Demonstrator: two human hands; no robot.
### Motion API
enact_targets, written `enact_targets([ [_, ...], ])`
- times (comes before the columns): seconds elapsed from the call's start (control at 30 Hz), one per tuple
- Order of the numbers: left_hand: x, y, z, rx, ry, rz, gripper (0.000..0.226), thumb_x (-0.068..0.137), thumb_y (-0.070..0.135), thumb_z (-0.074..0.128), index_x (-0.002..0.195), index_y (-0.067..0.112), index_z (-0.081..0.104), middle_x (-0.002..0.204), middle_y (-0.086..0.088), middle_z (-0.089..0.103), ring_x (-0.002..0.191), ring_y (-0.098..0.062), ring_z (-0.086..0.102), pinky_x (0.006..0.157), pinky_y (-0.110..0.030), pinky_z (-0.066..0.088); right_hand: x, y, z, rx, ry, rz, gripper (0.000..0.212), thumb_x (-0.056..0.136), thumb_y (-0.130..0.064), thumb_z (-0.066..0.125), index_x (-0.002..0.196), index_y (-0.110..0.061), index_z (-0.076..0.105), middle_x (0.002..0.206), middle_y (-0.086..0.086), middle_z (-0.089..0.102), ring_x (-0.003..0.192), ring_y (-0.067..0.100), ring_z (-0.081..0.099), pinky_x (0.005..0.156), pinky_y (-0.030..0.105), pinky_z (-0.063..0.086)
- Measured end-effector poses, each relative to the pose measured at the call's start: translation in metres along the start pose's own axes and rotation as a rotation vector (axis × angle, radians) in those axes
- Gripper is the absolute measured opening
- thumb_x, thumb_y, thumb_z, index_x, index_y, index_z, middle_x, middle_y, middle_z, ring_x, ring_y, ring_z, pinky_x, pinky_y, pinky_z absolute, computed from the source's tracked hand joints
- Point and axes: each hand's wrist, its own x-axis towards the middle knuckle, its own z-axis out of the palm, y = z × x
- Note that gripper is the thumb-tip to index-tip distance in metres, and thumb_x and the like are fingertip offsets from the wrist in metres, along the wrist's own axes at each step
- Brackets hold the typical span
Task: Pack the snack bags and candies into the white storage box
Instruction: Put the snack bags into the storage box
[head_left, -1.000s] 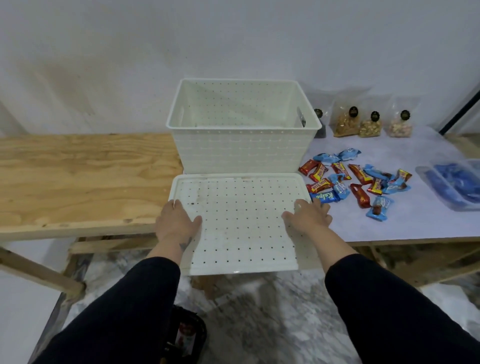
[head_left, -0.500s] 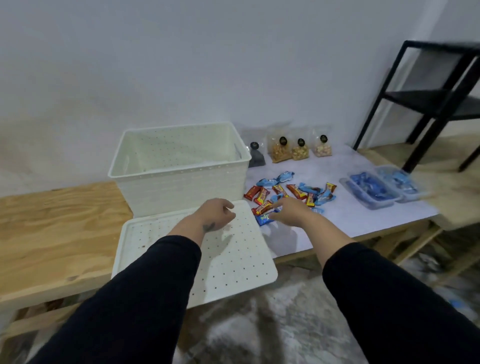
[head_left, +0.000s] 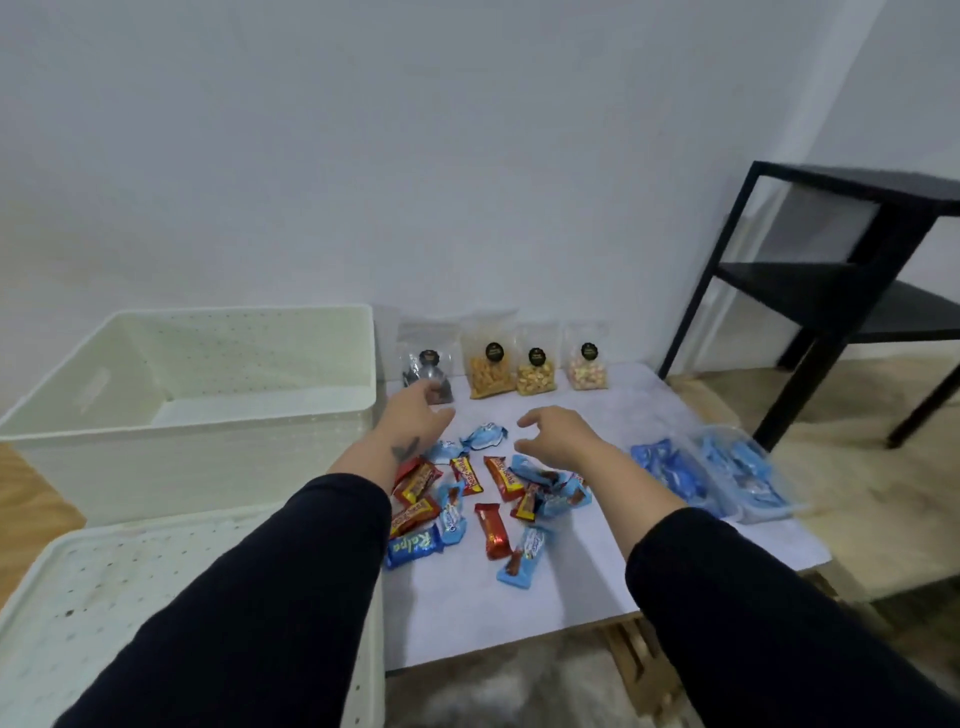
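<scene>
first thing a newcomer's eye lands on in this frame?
Probably the bright scatter of red and blue candies on the white sheet at centre, with the left hand and right hand reaching over them. Next, the big empty white storage box to the left, and the four clear snack bags lined up against the wall behind.
</scene>
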Motion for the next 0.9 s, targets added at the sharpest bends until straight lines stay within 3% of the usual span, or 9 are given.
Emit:
enact_targets([
  [0.13, 0.039, 0.009, 0.009, -0.088, 0.091, -0.063, 0.028, 0.091, 0.016, 0.057, 0.119, 0.017, 0.055, 0.123, -0.005, 0.058, 0.119, -0.024, 0.053, 0.091, -0.024, 0.037, 0.042, 0.013, -0.015, 0.076, 0.004, -0.048, 0.047, 0.092, -0.027, 0.059, 0.137, -0.017, 0.049, 0.142, 0.009, 0.048, 0.128, 0.024, 0.048, 0.102, 0.033, 0.039],
  [0.23, 0.077, 0.007, 0.014, -0.137, 0.149, -0.120, 0.049, 0.091, 0.017, 0.058, 0.137, 0.009, 0.043, 0.134, -0.011, 0.054, 0.121, -0.026, 0.051, 0.089, -0.023, 0.036, 0.083, 0.018, -0.020, 0.155, 0.033, -0.094, 0.046, 0.092, -0.021, 0.059, 0.137, -0.016, 0.050, 0.143, 0.006, 0.048, 0.130, 0.023, 0.047, 0.101, 0.031, 0.039],
  [0.3, 0.105, -0.002, 0.021, -0.170, 0.191, -0.156, 0.053, 0.090, 0.016, 0.060, 0.138, 0.007, 0.040, 0.134, -0.013, 0.053, 0.120, -0.027, 0.051, 0.087, -0.021, 0.035, 0.114, 0.019, -0.018, 0.223, 0.068, -0.109, 0.048, 0.090, -0.016, 0.060, 0.137, -0.016, 0.050, 0.143, 0.004, 0.050, 0.130, 0.022, 0.047, 0.102, 0.028, 0.037],
  [0.47, 0.176, -0.044, 0.046, -0.233, 0.262, -0.251, 0.069, 0.086, 0.023, 0.066, 0.144, 0.010, 0.031, 0.145, -0.014, 0.041, 0.131, -0.030, 0.043, 0.108, -0.038, 0.037, 0.193, 0.022, 0.003, 0.379, 0.127, -0.050, 0.053, 0.089, -0.011, 0.062, 0.139, -0.014, 0.045, 0.143, 0.006, 0.049, 0.132, 0.022, 0.045, 0.103, 0.028, 0.036],
  [0.6, 0.216, -0.076, 0.062, -0.163, 0.343, -0.304, 0.071, 0.087, 0.026, 0.065, 0.146, 0.013, 0.028, 0.149, -0.010, 0.034, 0.138, -0.028, 0.033, 0.114, -0.040, 0.029, 0.246, 0.025, 0.021, 0.538, 0.184, 0.020, 0.060, 0.090, -0.010, 0.062, 0.143, -0.013, 0.035, 0.145, 0.007, 0.044, 0.134, 0.024, 0.043, 0.107, 0.033, 0.036],
  [0.7, 0.243, -0.086, 0.069, -0.247, 0.400, -0.366, 0.074, 0.087, 0.026, 0.064, 0.147, 0.010, 0.023, 0.151, -0.012, 0.034, 0.138, -0.029, 0.034, 0.115, -0.042, 0.029, 0.276, 0.029, 0.027, 0.631, 0.227, 0.114, 0.064, 0.090, -0.015, 0.063, 0.144, -0.015, 0.029, 0.144, 0.008, 0.044, 0.129, 0.024, 0.046, 0.103, 0.032, 0.039],
  [0.8, 0.262, -0.090, 0.071, -0.354, 0.421, -0.442, 0.069, 0.086, 0.022, 0.067, 0.140, 0.009, 0.026, 0.144, -0.014, 0.040, 0.129, -0.031, 0.043, 0.107, -0.037, 0.036, 0.294, 0.032, 0.032, 0.690, 0.164, 0.166, 0.070, 0.090, -0.017, 0.064, 0.145, -0.018, 0.021, 0.145, 0.012, 0.042, 0.129, 0.027, 0.046, 0.101, 0.035, 0.040],
  [0.9, 0.270, -0.093, 0.073, -0.450, 0.414, -0.522, 0.067, 0.084, 0.009, 0.068, 0.135, 0.008, 0.023, 0.128, -0.016, 0.048, 0.117, -0.031, 0.050, 0.088, -0.029, 0.037, 0.307, 0.034, 0.035, 0.744, 0.139, 0.160, 0.078, 0.088, -0.012, 0.066, 0.146, -0.019, 0.014, 0.152, 0.010, 0.033, 0.135, 0.027, 0.039, 0.107, 0.038, 0.038],
])
